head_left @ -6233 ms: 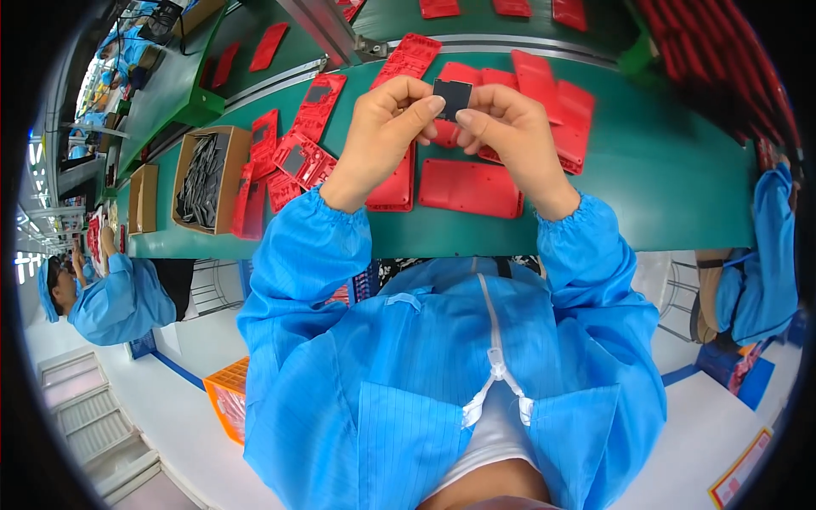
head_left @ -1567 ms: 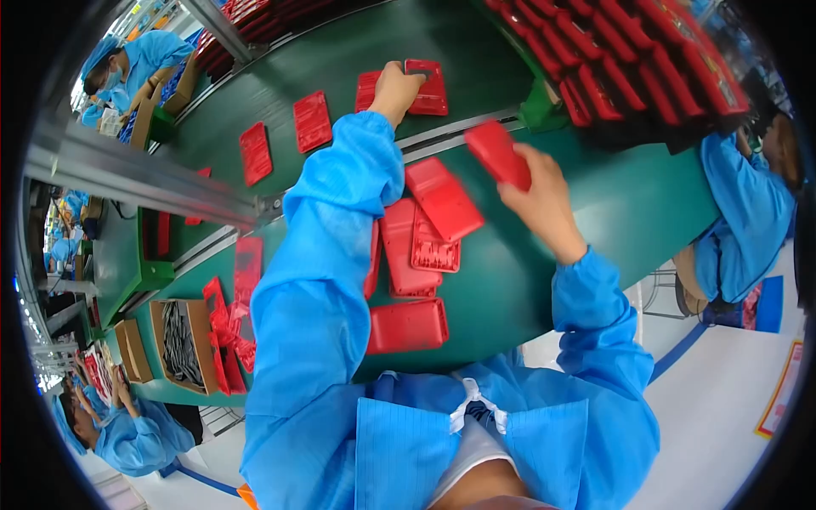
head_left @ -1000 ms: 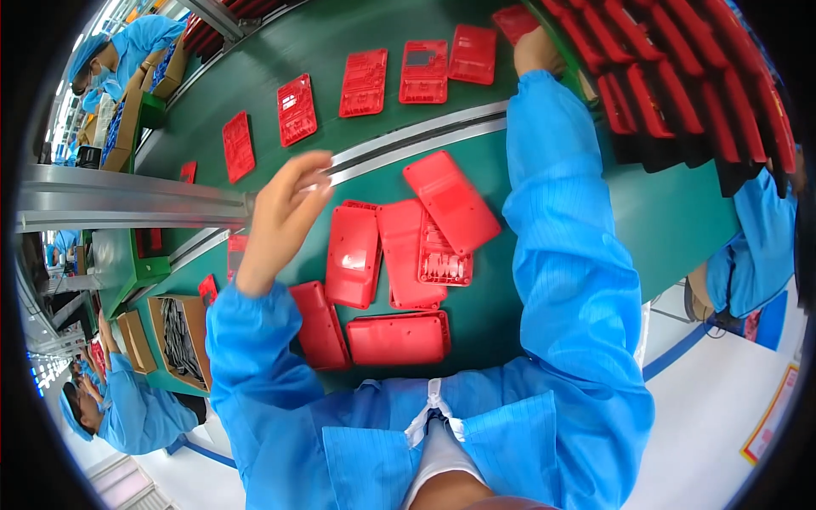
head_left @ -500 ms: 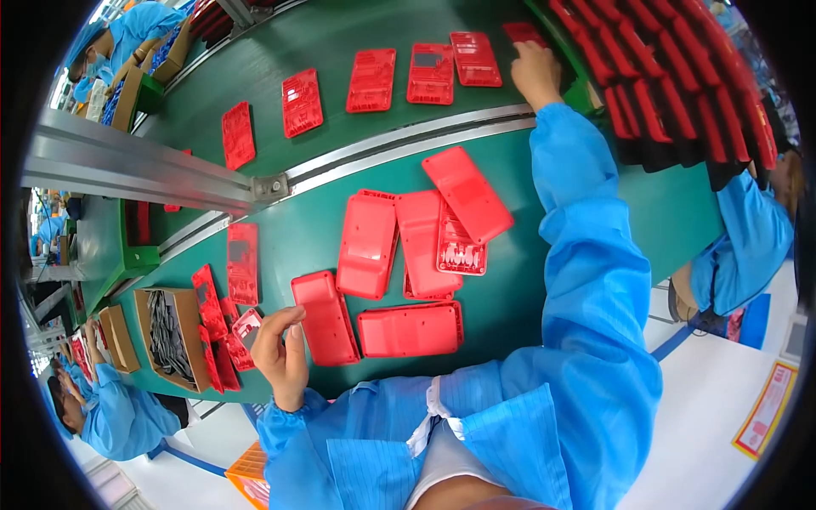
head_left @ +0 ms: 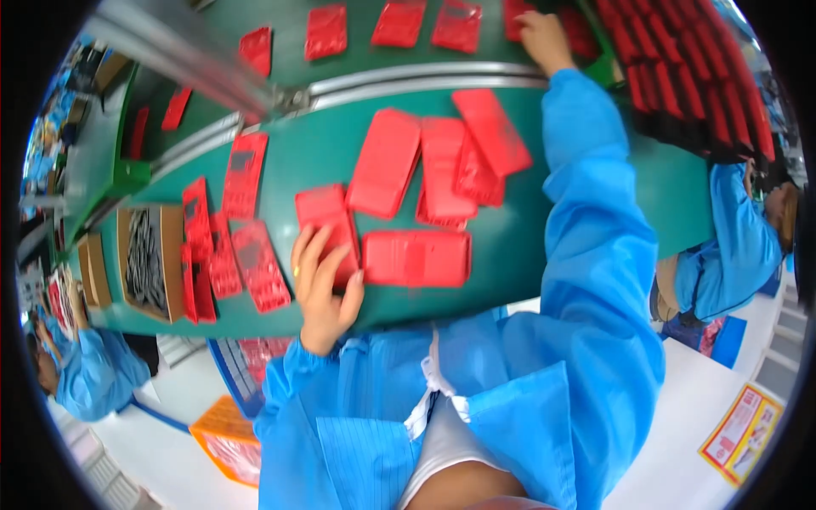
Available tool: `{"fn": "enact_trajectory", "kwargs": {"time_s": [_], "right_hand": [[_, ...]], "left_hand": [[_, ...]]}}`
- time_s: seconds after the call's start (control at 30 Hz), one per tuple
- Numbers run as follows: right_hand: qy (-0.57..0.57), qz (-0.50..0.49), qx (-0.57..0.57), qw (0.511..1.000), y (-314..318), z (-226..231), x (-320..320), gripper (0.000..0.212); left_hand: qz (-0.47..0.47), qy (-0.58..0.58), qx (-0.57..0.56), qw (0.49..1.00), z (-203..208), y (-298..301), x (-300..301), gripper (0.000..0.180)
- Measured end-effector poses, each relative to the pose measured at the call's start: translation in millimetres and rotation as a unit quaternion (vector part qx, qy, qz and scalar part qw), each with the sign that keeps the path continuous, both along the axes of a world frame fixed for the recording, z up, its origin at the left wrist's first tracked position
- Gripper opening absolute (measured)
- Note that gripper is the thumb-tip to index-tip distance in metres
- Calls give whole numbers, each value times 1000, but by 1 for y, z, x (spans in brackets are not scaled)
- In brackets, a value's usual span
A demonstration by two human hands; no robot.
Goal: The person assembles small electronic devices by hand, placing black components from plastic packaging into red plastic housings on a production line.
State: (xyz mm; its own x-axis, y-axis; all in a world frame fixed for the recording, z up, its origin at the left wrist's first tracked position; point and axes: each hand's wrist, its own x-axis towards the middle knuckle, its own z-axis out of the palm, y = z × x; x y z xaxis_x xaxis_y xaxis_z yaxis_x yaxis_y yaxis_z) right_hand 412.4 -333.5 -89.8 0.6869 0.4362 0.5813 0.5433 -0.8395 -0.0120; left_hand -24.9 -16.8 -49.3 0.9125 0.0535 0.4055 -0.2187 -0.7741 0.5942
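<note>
My left hand [head_left: 327, 285] is open, fingers spread over the lower part of a red plastic case half [head_left: 323, 206]. Beside it lies another red case half [head_left: 416, 258], smooth side up. Behind these, several more overlap, including a tilted red shell [head_left: 493, 132] on top. My right arm reaches far across to the green conveyor belt. There my right hand [head_left: 546, 41] has bent fingers closed at the edge of a red shell [head_left: 515, 19]; its thumb is hard to see. More red on the belt [head_left: 580, 34] shows just right of that hand.
A metal rail [head_left: 425, 82] divides bench and belt; a metal post [head_left: 183, 55] crosses the upper left. Red shells [head_left: 327, 31] line the belt. Stacked red parts [head_left: 688, 72] stand at right. A cardboard box [head_left: 174, 255] of dark strips and flat red panels [head_left: 259, 263] sit left.
My left hand has moved right and down onto the red case half, its fingers spreading. My right hand stays out at the belt. The whole view has shifted, raising the bench in the picture.
</note>
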Motion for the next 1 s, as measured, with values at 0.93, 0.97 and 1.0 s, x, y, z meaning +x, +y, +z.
{"fn": "enact_trajectory", "kwargs": {"time_s": [0.93, 0.97, 1.0], "right_hand": [[166, 12, 320, 933, 15, 5, -245, 19], [161, 9, 323, 932, 13, 7, -246, 19], [165, 12, 327, 931, 13, 4, -244, 19]], "left_hand": [[313, 185, 357, 861, 4, 328, -44, 37], [305, 187, 381, 853, -2, 331, -35, 36], [283, 185, 378, 862, 3, 331, -33, 32]]}}
